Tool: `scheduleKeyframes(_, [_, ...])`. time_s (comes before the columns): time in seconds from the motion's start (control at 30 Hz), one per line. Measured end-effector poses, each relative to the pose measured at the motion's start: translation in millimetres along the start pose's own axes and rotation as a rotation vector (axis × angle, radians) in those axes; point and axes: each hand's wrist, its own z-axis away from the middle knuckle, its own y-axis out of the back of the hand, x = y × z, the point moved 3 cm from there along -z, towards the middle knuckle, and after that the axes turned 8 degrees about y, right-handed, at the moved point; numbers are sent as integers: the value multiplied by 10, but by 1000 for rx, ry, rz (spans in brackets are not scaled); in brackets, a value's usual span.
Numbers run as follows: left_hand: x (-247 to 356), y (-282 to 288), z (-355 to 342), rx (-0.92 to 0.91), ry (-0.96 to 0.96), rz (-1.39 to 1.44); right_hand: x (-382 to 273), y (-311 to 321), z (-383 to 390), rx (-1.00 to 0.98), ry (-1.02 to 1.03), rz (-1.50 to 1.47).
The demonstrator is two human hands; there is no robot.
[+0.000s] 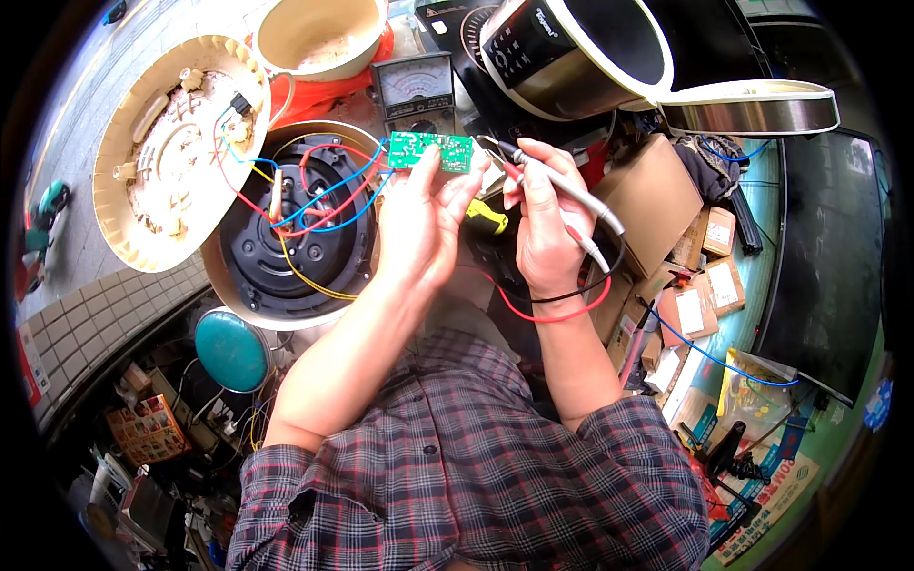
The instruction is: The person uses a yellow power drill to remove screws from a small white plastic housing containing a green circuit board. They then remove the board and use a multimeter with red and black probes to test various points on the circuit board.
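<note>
My left hand [424, 224] grips a small green circuit board [407, 150], thumb on its face and fingers behind. Red and blue wires run from the board's left side to an opened round appliance [319, 252] with a black inner housing. My right hand [547, 224] is closed around two test probes [595, 205], a red and a black one with grey handles. Their tips point left, close to the board's right edge; whether they touch it I cannot tell. Behind the board stands an analog multimeter [416, 86] with a needle dial. A yellow-handled tool [486, 218] lies between my hands.
A cream round cover [114, 181], joined by wires, leans at the left beside a cream bowl [319, 67]. A steel-and-black cooker [562, 57] with its lid open [752, 109] lies at the back right. Cardboard boxes [652, 205] and a dark flat screen [824, 257] stand to the right.
</note>
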Motion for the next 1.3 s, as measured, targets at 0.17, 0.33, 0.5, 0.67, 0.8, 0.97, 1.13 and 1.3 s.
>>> scheduleKeyframes(0.17, [-4, 3, 6, -1, -15, -4, 46, -4, 15, -96, 149, 128])
scheduleKeyframes(0.33, [-8, -1, 17, -2, -17, -13, 87, -5, 9, -110, 175, 182])
scheduleKeyframes(0.5, [12, 9, 16, -32, -4, -18, 85, -35, 32, -82, 138, 156])
scheduleKeyframes(0.67, [23, 29, 12, -25, 16, -11, 88, -60, 21, -111, 161, 212])
scheduleKeyframes(0.8, [22, 87, -17, -7, 48, -9, 68, -82, 11, -128, 178, 241])
scheduleKeyframes(0.97, [18, 73, -18, -20, 38, 8, 67, -79, 15, -128, 177, 269])
scheduleKeyframes(1.13, [19, 92, -25, -26, 50, 16, 96, -73, 18, -118, 189, 282])
scheduleKeyframes(1.3, [14, 93, -29, -2, 52, -20, 123, -75, 11, -99, 172, 246])
